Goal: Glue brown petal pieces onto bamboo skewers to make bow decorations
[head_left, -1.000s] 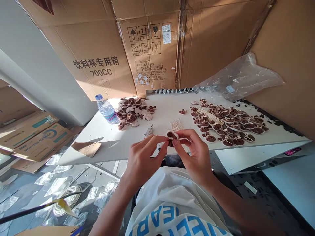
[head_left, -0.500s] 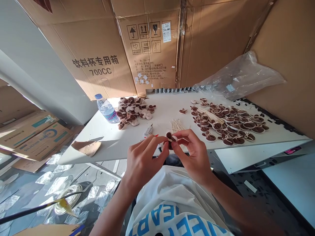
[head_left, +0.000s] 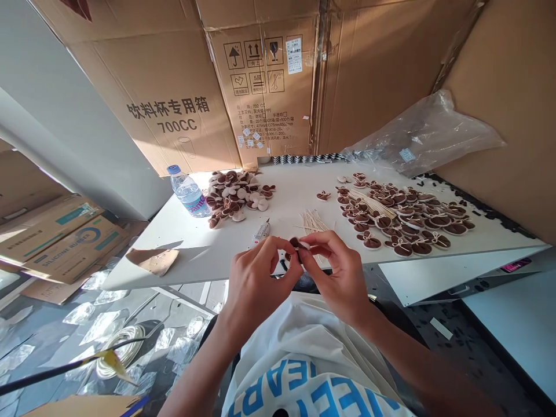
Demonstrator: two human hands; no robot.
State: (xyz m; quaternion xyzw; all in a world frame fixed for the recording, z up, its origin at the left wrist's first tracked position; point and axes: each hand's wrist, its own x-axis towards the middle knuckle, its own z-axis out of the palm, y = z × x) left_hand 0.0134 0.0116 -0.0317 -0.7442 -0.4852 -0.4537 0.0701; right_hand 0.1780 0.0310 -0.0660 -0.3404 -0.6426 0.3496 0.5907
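My left hand (head_left: 257, 279) and my right hand (head_left: 337, 273) meet over the table's near edge, fingertips pinched on one small brown-and-white fabric piece (head_left: 296, 242). Much of that piece hides behind my fingers, and whether a cord is on it I cannot tell. Just beyond my hands lie loose cream cords (head_left: 313, 223) and a small white tool with a dark pointed tip (head_left: 262, 231). To the right spreads a group of brown pieces tied with cream bows (head_left: 403, 245), a bundle of cords (head_left: 371, 204) across them. A heap of brown and white pieces (head_left: 237, 194) is at the back left.
The white table (head_left: 195, 272) carries a water bottle (head_left: 189, 194) and a torn cardboard scrap (head_left: 153, 260) on its left. Large cardboard boxes (head_left: 269, 63) stand behind it. A clear plastic bag (head_left: 430, 139) lies at the back right. Coiled cable (head_left: 119, 351) sits on the floor.
Between my fingertips the fabric piece has turned and tilted, so less of its lower part shows. My left fingers have curled in closer; both hands remain in nearly the same place.
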